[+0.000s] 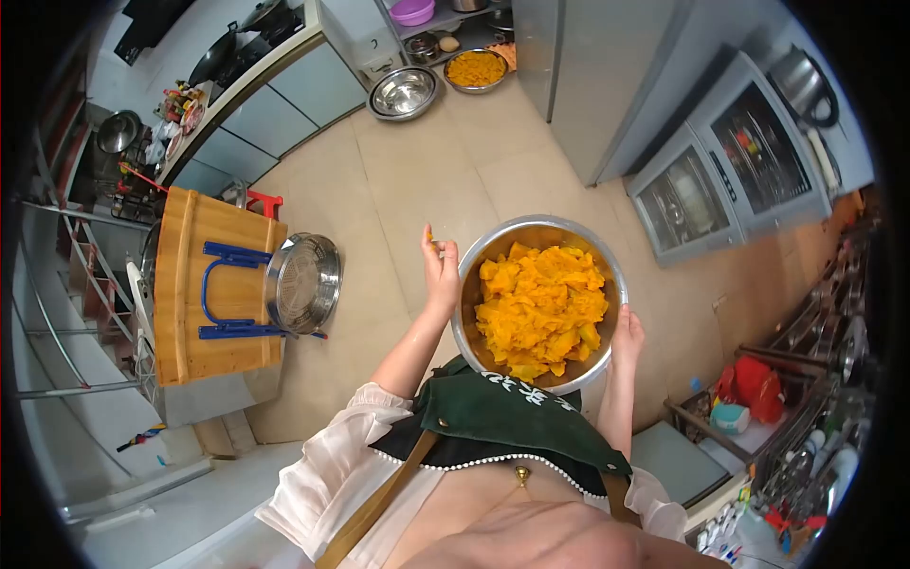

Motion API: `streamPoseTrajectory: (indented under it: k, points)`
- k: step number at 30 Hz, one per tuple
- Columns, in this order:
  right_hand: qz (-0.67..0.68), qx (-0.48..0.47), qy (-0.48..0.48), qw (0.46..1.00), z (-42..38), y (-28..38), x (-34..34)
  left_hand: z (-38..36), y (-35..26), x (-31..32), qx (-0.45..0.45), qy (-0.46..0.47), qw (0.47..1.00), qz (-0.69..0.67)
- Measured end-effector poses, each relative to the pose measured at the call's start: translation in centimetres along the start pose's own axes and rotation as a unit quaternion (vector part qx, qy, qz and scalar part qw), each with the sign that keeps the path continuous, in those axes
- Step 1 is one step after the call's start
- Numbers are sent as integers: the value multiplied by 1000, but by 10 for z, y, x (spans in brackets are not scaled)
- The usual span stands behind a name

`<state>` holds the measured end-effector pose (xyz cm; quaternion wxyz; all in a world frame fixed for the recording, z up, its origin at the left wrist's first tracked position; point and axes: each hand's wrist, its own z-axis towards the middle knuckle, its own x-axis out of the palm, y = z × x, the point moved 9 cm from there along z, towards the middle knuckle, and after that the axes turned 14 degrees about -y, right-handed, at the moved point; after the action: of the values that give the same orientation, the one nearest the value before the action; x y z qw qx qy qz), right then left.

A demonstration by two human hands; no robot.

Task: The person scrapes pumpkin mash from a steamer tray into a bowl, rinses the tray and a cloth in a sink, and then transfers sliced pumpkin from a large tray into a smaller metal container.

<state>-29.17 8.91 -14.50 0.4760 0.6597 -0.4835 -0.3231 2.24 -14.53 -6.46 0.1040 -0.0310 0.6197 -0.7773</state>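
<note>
Gripping the metal bowl between 3 and 4 o'clock on its rim, the right hand holds it before the apron, heaped with orange pieces. The left hand, half curled, is beside the rim near 9 o'clock; whether it touches, I cannot tell.

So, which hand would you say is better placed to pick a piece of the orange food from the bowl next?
Probably the left hand: it is raised close beside the bowl, index finger up, while the right hand holds the opposite rim and seems needed for support.
</note>
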Motion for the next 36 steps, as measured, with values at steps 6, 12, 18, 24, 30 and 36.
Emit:
streamPoseTrajectory:
  k: [6,12,18,24,30,36]
  points:
    - [-70,-49,38,996,27,1,22,-20,36,-16,-30,-50,998,-9]
    - [-46,-102,79,991,37,-7,31,-30,39,-28,20,-88,996,-15]
    - [-29,-123,138,982,44,-9,36,-69,25,-51,26,-142,985,-92]
    - [-33,-124,167,978,43,-2,45,-68,36,-49,14,-152,982,-109]
    - [-7,-89,90,992,21,-4,17,-26,6,-20,47,-57,997,-6]
    - [-204,12,181,962,-11,-16,-17,-1,-44,21,106,71,992,22]
